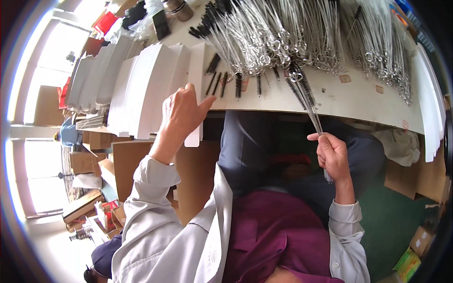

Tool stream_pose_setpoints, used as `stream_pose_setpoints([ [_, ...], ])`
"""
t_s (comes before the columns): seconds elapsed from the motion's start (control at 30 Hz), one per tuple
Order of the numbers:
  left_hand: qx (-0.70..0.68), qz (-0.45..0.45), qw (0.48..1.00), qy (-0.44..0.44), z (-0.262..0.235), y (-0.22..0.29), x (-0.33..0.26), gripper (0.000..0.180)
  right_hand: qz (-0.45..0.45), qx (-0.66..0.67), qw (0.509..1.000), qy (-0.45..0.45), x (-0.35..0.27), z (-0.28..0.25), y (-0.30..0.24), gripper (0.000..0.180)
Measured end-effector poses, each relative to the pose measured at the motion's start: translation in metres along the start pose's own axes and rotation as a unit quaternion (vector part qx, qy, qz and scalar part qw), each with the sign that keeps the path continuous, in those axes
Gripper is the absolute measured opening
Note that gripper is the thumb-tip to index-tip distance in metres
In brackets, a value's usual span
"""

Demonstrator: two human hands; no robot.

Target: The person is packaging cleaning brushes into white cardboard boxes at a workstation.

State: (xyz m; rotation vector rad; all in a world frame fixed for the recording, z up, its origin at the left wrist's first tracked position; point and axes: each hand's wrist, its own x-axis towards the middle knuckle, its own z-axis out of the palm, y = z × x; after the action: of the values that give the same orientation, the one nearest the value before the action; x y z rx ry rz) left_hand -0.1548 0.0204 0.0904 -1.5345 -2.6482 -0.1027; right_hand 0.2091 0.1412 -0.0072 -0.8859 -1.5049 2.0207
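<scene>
My left hand point(179, 115) pinches a long white card strip point(196, 94) at the near edge of the white table point(358, 101), thumb on its right side. My right hand point(332, 155) is below the table edge, closed on the wire handles of a few thin black-bristled brushes point(306, 92) whose tips reach up onto the tabletop. A big heap of wire brushes with ring ends point(283, 37) covers the far part of the table. A few loose black brushes point(224, 82) lie beside the card strip.
Rows of stacked white card strips point(137, 85) fill the table's left side, and more stand at the right edge point(432, 108). A metal cup point(178, 8) and a dark phone point(161, 23) sit at the back. Cardboard boxes point(127, 160) stand on the floor at left.
</scene>
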Motion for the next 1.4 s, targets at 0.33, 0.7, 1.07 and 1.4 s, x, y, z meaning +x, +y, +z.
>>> stream_pose_setpoints([
  [0.33, -0.035, -0.134, 0.987, -0.08, 0.034, -0.034, -0.013, 0.051, 0.008, -0.032, 0.999, -0.03, 0.003, 0.013, -0.003, 0.037],
  [0.7, -0.748, -0.193, 0.634, -0.025, 0.008, -0.02, -0.03, 0.037, 0.004, -0.079, 0.992, -0.094, -0.005, 0.036, -0.008, 0.037],
  [1.07, -0.868, -0.098, 0.478, 0.095, 0.02, 0.037, -0.005, 0.039, 0.025, -0.061, 0.985, -0.159, -0.021, 0.066, -0.007, 0.04],
  [1.4, -0.889, -0.138, 0.416, 0.133, 0.022, 0.043, -0.008, 0.038, 0.052, -0.044, 0.984, -0.162, -0.02, 0.071, 0.002, 0.04],
])
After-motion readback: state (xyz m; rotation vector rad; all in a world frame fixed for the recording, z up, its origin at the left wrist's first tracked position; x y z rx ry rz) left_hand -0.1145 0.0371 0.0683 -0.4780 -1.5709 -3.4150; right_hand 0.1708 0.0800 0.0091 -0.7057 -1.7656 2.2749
